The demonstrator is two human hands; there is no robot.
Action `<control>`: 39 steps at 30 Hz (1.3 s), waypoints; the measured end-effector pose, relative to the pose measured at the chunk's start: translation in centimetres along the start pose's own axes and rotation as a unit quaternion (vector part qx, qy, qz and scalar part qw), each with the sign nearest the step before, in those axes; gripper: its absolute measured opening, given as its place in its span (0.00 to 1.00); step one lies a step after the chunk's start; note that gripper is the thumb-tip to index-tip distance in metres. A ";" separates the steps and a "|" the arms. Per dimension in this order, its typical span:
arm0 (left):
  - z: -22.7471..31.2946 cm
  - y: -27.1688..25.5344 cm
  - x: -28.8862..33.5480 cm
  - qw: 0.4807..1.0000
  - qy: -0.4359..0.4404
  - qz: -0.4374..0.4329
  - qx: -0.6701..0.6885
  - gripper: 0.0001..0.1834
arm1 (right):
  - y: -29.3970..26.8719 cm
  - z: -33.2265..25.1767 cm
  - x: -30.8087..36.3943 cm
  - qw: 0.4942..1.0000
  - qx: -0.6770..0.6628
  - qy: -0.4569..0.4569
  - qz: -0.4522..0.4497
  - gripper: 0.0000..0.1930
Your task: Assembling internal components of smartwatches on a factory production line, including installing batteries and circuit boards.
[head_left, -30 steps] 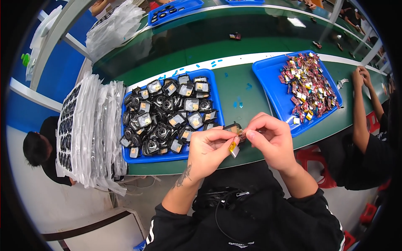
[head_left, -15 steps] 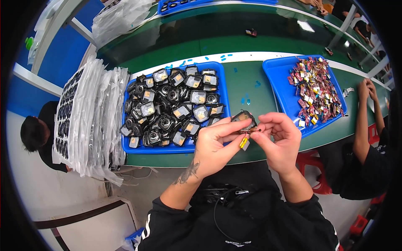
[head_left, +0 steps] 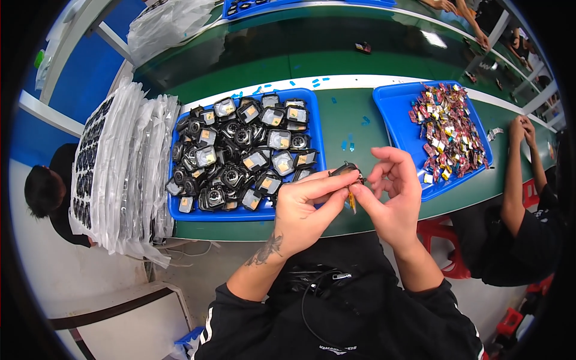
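My left hand [head_left: 302, 207] pinches a black smartwatch case [head_left: 344, 170] between thumb and fingers, tilted nearly edge-on above the table's front edge. From the case hangs a small yellow-taped part [head_left: 352, 203], which looks like the pieces in the right-hand tray. My right hand [head_left: 393, 201] meets the case from the other side, its thumb tip against the small part and its index finger raised. The exact contact of its other fingertips is partly hidden. Left of my hands, a blue tray [head_left: 318, 129] is heaped with similar black watch cases.
A second blue tray [head_left: 396, 111] on the right holds many small red, yellow and white parts. Plastic-wrapped stacks of trays [head_left: 129, 174] stand at the left. Blue scraps [head_left: 348, 146] lie on the green table [head_left: 345, 114]. A co-worker's forearms [head_left: 516, 165] rest at the right.
The watch case has tipped from showing its face to nearly edge-on. My right index finger has lifted away, while the thumb has shifted left onto the small part.
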State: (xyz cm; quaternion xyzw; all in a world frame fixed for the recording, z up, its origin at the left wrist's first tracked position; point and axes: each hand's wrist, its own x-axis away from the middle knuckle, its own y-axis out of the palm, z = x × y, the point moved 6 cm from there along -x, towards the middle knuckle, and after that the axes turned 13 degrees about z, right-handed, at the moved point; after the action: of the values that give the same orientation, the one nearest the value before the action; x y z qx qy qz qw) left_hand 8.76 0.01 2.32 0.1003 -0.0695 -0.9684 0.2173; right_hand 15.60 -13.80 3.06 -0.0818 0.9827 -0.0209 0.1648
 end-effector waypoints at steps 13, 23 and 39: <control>0.4 0.4 0.1 0.988 -0.107 0.005 0.109 0.32 | 0.6 0.5 0.4 0.995 -0.030 0.089 -0.021 0.25; -0.4 0.0 0.4 0.991 -0.072 0.031 0.112 0.25 | 0.6 -0.8 0.9 0.998 -0.020 -0.052 -0.009 0.24; 0.5 -1.4 1.1 0.989 -0.023 0.146 0.021 0.17 | 1.3 -3.9 0.6 0.980 0.043 -0.194 -0.009 0.21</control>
State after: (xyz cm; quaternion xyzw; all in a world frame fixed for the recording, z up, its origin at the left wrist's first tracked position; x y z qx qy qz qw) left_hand 7.12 0.80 2.40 0.0715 -0.1083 -0.9267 0.3528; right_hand 13.57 -12.61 6.49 -0.0860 0.9294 -0.0484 0.3557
